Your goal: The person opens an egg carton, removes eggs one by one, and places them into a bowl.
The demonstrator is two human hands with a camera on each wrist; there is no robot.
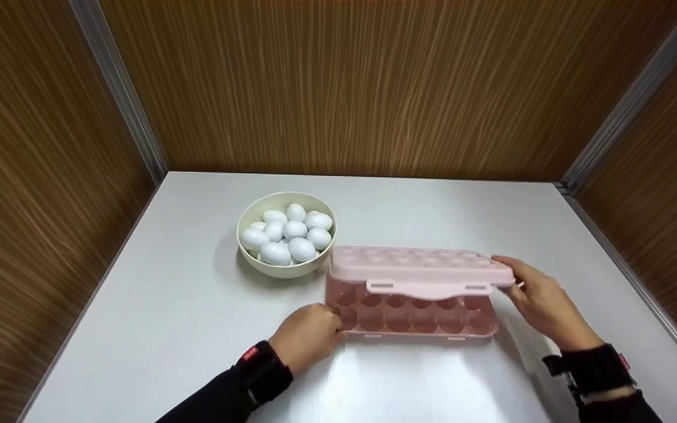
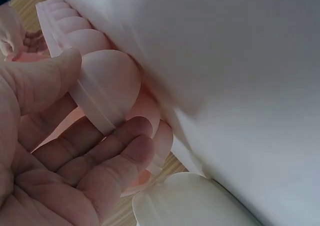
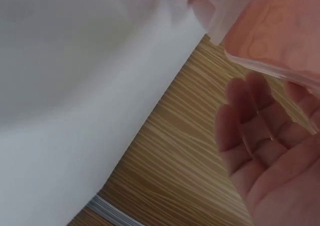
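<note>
So far the pink translucent plastic egg box lies on the pale grey table just right of the cream round bowl of white eggs, its dimpled lid raised only partway on the far hinge, every visible cup bare and all the eggs in the bowl, so by my judgement the opening is half done and the filling not begun. The left hand clasps the box's near left corner, thumb above and fingers curled beneath its cups. The right hand holds the lid's right end up with nearly straight fingers, relaxed rather than clenched.
</note>
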